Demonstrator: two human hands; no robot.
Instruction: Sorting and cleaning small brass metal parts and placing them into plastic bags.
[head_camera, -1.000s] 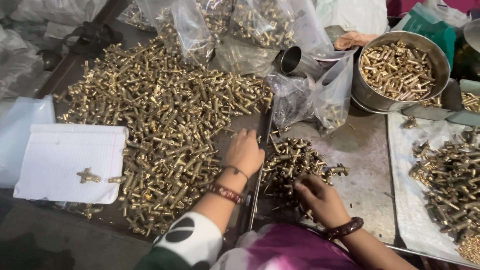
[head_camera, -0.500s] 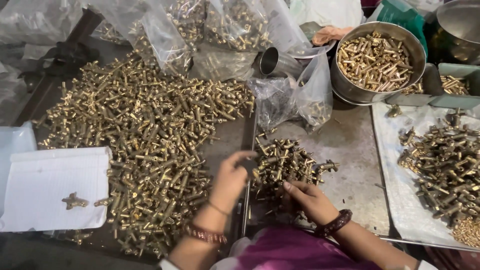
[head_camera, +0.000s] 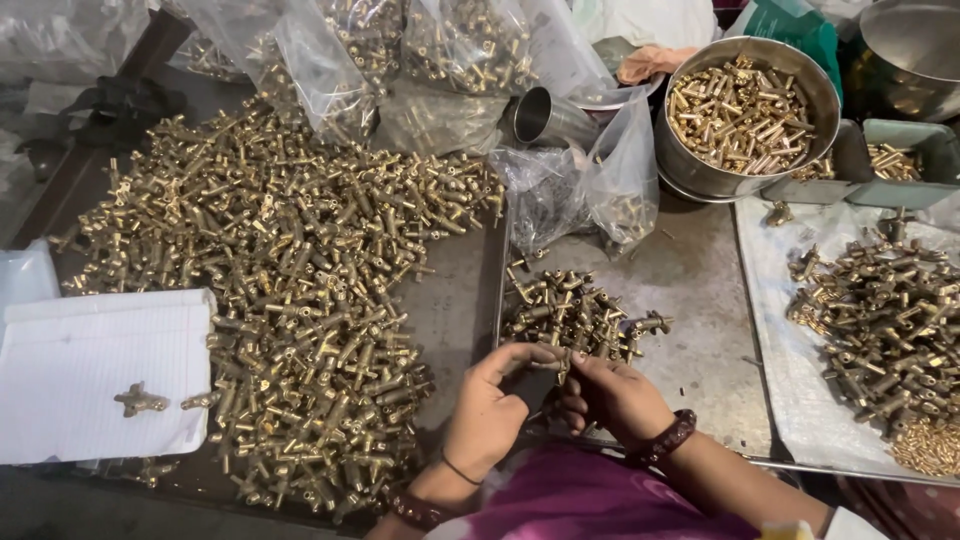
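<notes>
Both hands, left hand (head_camera: 492, 412) and right hand (head_camera: 610, 393), close their fingers on one brass fitting (head_camera: 562, 366) (long axis roughly upright), just in front of the small pile (head_camera: 575, 310) on the tabletop (head_camera: 690, 290).

The fittings (head_camera: 290, 300) heaped on the dark grey table (head_camera: 450, 310) are brass-gold, as are those in the small pile (head_camera: 575, 315), in the silver steel bowl (head_camera: 745, 110) and on the pale sheet (head_camera: 800, 370). The paper (head_camera: 90, 370) is white with faint ruled lines, the bags (head_camera: 590, 180) are clear, and a green bag (head_camera: 790, 25) lies behind the bowl. The right hand (head_camera: 610, 395) wears a dark reddish bracelet (head_camera: 670, 440), perhaps beaded, above a magenta garment (head_camera: 590, 500).
</notes>
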